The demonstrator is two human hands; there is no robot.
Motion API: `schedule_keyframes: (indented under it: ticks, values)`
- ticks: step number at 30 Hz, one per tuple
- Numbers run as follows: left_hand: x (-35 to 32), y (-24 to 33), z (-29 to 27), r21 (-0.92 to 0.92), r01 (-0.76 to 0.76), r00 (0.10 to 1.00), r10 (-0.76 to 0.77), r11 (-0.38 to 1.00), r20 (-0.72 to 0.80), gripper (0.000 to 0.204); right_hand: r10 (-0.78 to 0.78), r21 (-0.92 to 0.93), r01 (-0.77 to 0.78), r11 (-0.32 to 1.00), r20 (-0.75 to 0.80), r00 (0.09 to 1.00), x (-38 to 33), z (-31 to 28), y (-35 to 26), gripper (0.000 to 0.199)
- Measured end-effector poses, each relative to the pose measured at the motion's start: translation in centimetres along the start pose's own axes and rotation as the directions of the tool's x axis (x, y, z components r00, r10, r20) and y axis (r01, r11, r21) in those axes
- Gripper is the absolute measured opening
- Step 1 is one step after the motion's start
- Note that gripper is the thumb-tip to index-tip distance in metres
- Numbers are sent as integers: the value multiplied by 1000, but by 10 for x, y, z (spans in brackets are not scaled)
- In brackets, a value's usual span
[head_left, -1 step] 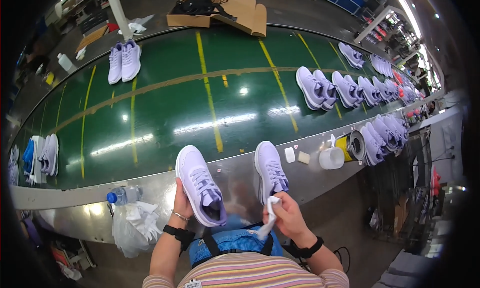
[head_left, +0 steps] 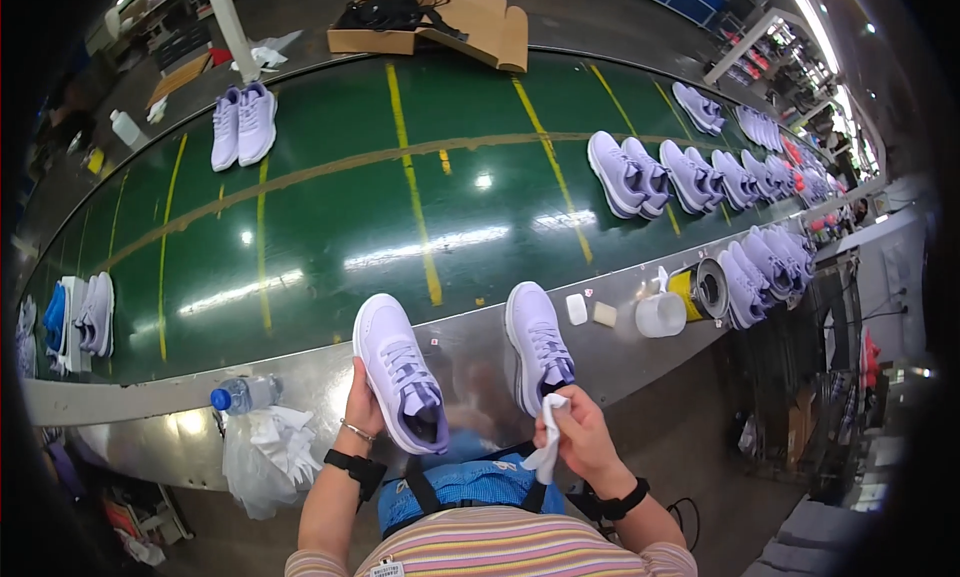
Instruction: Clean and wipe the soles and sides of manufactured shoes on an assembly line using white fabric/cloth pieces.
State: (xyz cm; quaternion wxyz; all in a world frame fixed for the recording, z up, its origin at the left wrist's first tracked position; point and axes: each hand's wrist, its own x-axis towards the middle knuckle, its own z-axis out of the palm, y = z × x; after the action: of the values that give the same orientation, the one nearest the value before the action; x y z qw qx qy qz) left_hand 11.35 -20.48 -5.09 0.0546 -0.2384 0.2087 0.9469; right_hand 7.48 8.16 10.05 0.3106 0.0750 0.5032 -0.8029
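1. The left hand (head_left: 364,402) is curled around the heel side of a lavender shoe (head_left: 399,377), gripping it from the left with the sole turned away and the laces facing up; a bracelet and a dark watch sit on that wrist.
2. The right hand (head_left: 580,437) is clenched on a crumpled white cloth (head_left: 548,439), pressing it against the heel end of a second lavender shoe (head_left: 540,345), which lies on the metal ledge (head_left: 470,352) just right of the first.
3. The ledge is a shiny, curved steel strip running left to right along the near edge of the belt; both shoes overhang its near lip toward the person.
4. On the ledge to the right lie two small pale blocks (head_left: 590,311), then a white plastic cup (head_left: 660,315) and a yellow-and-black tin (head_left: 702,289), close together, leaving little bare steel there.
5. To the left, a clear bottle with a blue cap (head_left: 243,393) lies on the ledge, with a bag of white rags (head_left: 265,452) hanging below it.
6. Beyond the ledge the green belt (head_left: 340,217) is glossy and smooth, crossed by yellow lines, with a wide bare stretch straight ahead.
7. Far right, rows of lavender shoes (head_left: 690,172) crowd the belt; a single pair (head_left: 243,125) stands far left.
8. A flattened cardboard box (head_left: 480,27) lies past the belt's far edge.
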Motion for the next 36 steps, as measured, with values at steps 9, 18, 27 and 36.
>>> schedule_keyframes:
  ticks: [9, 18, 27, 36]
  values:
    - [-7, 15, 22, 889, 53, 753, 567, 454, -334, 40, -40, 175, 121, 977, -406, 913, -16, -71, -12, 14]
    - [50, -165, 185, 950, -148, 925, 300, -275, 232, 104, -79, 18, 91, 996, -339, 937, 25, -126, -22, 13]
    - [35, -120, 162, 995, 46, 993, 110, -92, -35, 88, -117, -451, 47, 891, -129, 985, 46, -164, -20, 13]
    - [31, -128, 152, 962, 124, 939, 342, -244, -35, 92, -235, -457, 180, 871, -67, 970, 91, -131, 5, 13]
